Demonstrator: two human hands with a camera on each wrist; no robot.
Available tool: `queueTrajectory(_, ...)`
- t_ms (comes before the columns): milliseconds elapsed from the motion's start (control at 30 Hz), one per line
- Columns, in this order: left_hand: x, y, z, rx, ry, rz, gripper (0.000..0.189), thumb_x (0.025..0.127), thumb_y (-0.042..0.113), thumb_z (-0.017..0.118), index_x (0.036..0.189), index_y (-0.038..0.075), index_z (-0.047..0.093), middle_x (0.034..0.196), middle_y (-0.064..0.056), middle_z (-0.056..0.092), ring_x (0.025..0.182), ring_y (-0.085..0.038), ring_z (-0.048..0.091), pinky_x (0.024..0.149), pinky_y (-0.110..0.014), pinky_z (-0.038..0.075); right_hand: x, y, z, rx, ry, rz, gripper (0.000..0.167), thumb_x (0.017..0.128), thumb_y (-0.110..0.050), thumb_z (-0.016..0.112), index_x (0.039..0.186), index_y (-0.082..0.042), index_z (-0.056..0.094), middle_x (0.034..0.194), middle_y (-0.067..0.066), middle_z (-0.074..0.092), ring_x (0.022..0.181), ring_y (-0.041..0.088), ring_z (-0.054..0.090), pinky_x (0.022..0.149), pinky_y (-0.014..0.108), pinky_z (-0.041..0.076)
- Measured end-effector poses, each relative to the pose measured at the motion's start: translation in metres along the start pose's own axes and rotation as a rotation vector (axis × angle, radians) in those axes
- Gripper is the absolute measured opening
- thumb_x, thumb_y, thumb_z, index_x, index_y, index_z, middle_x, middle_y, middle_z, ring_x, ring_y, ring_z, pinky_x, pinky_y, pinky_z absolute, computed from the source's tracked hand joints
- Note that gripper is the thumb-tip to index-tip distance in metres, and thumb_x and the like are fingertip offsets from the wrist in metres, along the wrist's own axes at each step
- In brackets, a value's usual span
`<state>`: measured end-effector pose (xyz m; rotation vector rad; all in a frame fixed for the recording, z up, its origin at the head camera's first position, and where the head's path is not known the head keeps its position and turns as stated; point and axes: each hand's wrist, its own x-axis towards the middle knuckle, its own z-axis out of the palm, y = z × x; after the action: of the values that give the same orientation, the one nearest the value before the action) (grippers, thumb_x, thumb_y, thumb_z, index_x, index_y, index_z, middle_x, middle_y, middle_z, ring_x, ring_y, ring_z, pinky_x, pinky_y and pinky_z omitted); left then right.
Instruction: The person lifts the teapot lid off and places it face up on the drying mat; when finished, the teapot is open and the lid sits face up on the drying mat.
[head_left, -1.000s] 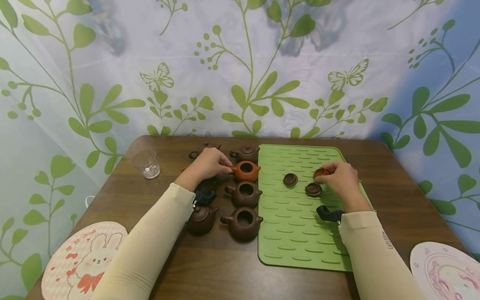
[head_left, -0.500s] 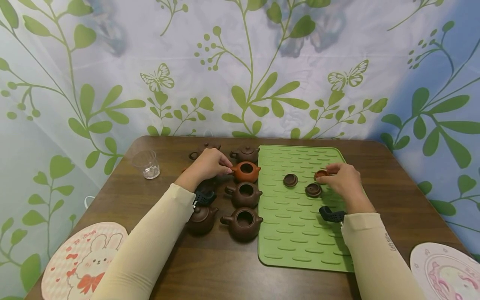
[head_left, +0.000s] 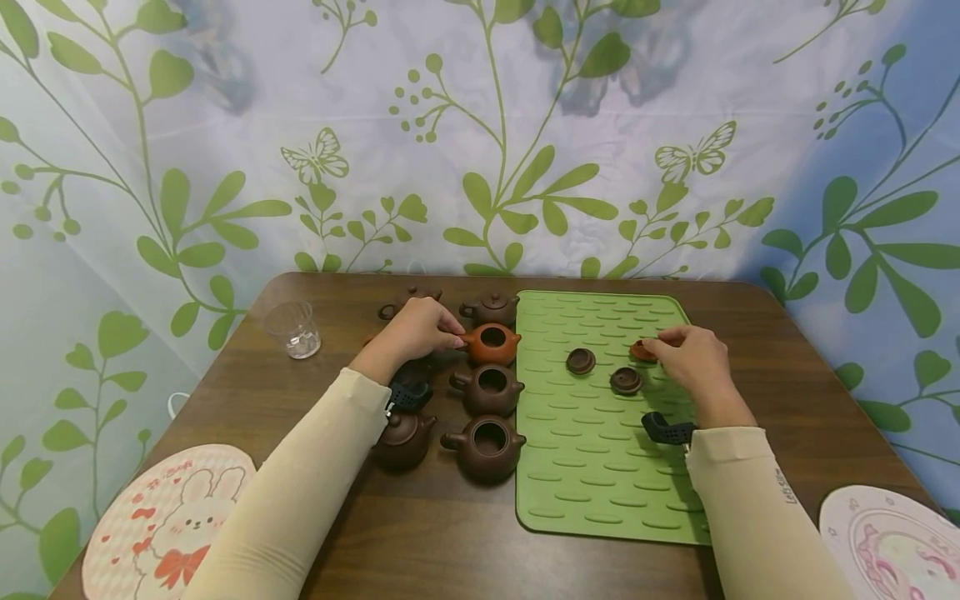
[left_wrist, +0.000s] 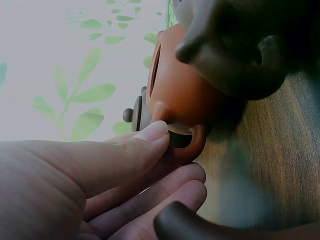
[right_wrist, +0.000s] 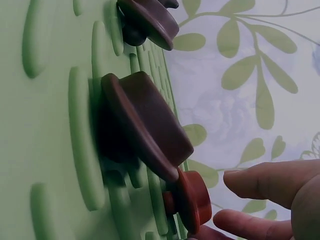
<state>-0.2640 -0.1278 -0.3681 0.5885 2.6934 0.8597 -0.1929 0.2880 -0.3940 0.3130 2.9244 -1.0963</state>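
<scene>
Clay teapots [head_left: 492,356], perhaps eight, three loose lids [head_left: 641,352]

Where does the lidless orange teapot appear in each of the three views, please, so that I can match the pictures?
Head: just below the picture's centre, beside the left edge of the green mat; the lidless orange teapot.
Left wrist: upper middle, its opening facing the picture's left.
Right wrist: not in this picture.
Shared landmark: the leaf-print backdrop, visible in all three views.
</scene>
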Motion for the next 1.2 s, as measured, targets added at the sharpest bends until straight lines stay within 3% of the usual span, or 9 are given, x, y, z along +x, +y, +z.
queueTrajectory(700,-0.003,0.001,0.000,-0.012,0.010,0.020,0.016,0.096,0.015,0.081,0.110,0.006,0.083,0.093,-0.001,0.077,0.083,-0.023,0.075,0.073,-0.035,0.060,-0.004,0.001,-0.001,0.042,0.043,-0.008,0.058,0.108,-0.043,0.058,0.139,0.006,0.061,0.137,0.032,0.056,0.136,0.063,0.030,0.102,0.071,0.038)
queueTrajectory(967,-0.003,0.000,-0.001,-0.025,0.018,0.015,0.018,0.096,0.016,0.082,0.110,0.005,0.083,0.098,-0.002,0.077,0.083,-0.020,0.075,0.074,-0.034,0.061,-0.005,-0.003,-0.001,0.032,0.074,-0.050,0.056,0.107,-0.041,0.061,0.136,0.007,0.063,0.132,0.032,0.059,0.134,0.061,0.034,0.105,0.071,0.034)
queueTrajectory(1200,-0.003,-0.002,-0.009,-0.040,0.051,0.000,0.018,0.096,0.021,0.082,0.109,0.008,0.083,0.096,0.000,0.077,0.085,-0.027,0.076,0.077,-0.040,0.061,-0.006,-0.008,-0.001,0.036,0.101,-0.079,0.056,0.107,-0.040,0.062,0.136,0.008,0.063,0.129,0.032,0.060,0.130,0.059,0.039,0.102,0.070,0.036)
